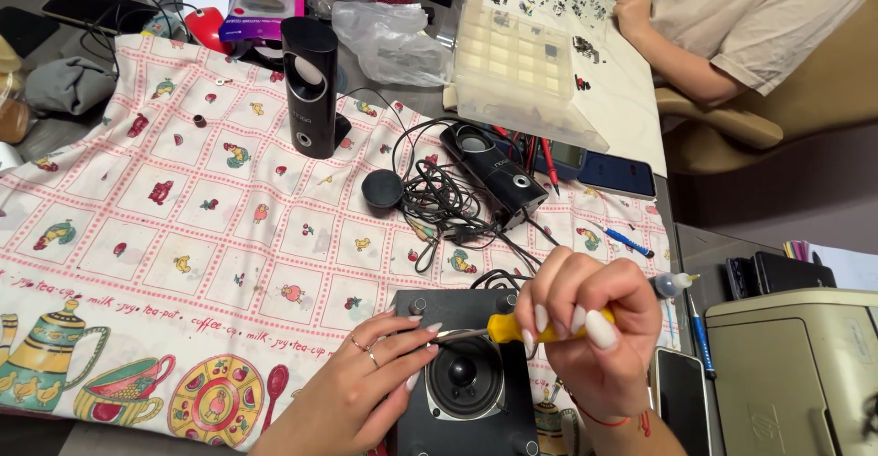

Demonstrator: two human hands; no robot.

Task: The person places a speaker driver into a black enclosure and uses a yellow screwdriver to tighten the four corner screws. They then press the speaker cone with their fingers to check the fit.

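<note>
Screwdriver (535, 330), yellow-handled, is held in the closed grip of the right hand (585, 332); the fingers are curled fully round the handle, and the metal shaft runs out to the left of that grip, almost level. The shaft tip is met by the fingertips of the left hand (361, 387), whose grip is loosely open, fingers stretched flat and pinching nothing that can be made out; whether a screw lies under them cannot be told. Directly below both grips a black speaker panel (439, 410) is laid flat on the tabletop, its round cone (464, 378) facing up just under the shaft. Beyond the right grip a tangle of black cables (444, 202) is seen, with a tipped black speaker (494, 171) behind it and an upright black speaker (309, 85) further off to the left; all are rested on a patterned cloth (183, 227). To the right of the right grip a small glue bottle (672, 283) and a blue pen (626, 238) are lying; far beyond, another person's arm (677, 53) is rested by a clear parts organiser (517, 53).
</note>
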